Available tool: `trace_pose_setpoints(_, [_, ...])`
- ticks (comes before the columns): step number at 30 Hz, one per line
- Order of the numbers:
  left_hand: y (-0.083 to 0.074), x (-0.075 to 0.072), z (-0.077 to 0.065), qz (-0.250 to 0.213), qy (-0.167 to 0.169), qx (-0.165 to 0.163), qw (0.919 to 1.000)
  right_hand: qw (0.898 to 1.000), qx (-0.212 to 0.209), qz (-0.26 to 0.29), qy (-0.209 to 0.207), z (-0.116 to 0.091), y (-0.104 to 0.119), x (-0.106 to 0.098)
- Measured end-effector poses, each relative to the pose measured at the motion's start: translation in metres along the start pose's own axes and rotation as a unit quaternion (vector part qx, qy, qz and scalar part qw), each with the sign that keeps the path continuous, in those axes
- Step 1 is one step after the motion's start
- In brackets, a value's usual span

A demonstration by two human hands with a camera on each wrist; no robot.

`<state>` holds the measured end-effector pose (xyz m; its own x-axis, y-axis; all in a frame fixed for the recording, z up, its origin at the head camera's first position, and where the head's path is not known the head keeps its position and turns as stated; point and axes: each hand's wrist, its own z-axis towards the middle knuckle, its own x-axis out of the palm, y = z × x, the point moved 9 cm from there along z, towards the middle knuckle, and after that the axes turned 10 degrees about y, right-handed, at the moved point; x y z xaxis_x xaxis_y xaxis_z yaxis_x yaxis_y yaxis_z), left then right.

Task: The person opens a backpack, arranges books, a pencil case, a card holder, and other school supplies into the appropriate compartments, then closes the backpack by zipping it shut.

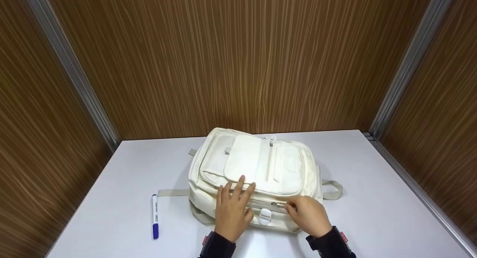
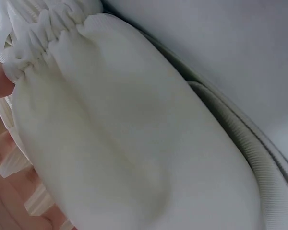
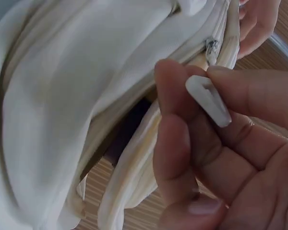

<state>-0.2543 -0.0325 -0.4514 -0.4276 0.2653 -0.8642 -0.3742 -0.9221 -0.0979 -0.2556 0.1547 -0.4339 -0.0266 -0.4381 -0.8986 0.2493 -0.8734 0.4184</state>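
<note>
A cream backpack (image 1: 290, 176) lies on the table, its front pockets facing up. My left hand (image 1: 233, 209) rests on the near side of it, fingers spread across the fabric by the long zipper. Between thumb and forefinger, my right hand (image 1: 307, 215) pinches a white zipper pull (image 3: 209, 100) near the bag's right end. The metal zipper slider (image 3: 211, 48) shows just past those fingertips in the right wrist view. Behind it the zipper gapes, with a dark inside (image 3: 127, 129) showing. In the left wrist view, a gathered side pocket (image 2: 125, 115) covers much of the left hand.
A white marker with a blue cap (image 1: 155, 217) lies left of the bag on the white table (image 1: 372, 198). Straps (image 1: 332, 190) stick out at both ends of the bag. Wood-grain panels (image 1: 242, 64) enclose the back and sides.
</note>
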Motion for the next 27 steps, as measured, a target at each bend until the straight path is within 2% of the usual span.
trace_pose_setpoints(6, [0.014,-0.002,0.001,-0.027,0.01,-0.01,0.9995,1.0,0.0,0.011,0.023,-0.001,-0.01,-0.003])
trace_pose_setpoints(11, [0.023,-0.005,0.002,-0.028,0.002,-0.014,0.9995,0.998,0.004,0.034,0.049,-0.002,-0.021,-0.005])
trace_pose_setpoints(15, [0.03,-0.006,0.003,-0.023,0.0,-0.028,0.9993,0.996,-0.01,0.054,0.073,-0.002,-0.024,-0.004])
trace_pose_setpoints(18, [0.034,-0.003,0.003,-0.031,0.016,-0.037,0.9987,0.994,-0.027,0.064,0.088,-0.001,-0.024,-0.004])
trace_pose_setpoints(23, [0.043,0.003,0.003,-0.046,0.05,-0.051,0.9964,0.995,-0.023,0.055,0.081,-0.002,-0.034,-0.012])
trace_pose_setpoints(27, [0.055,0.003,0.001,-0.034,0.041,-0.063,0.9966,0.996,0.006,0.056,0.072,-0.004,-0.047,-0.021])
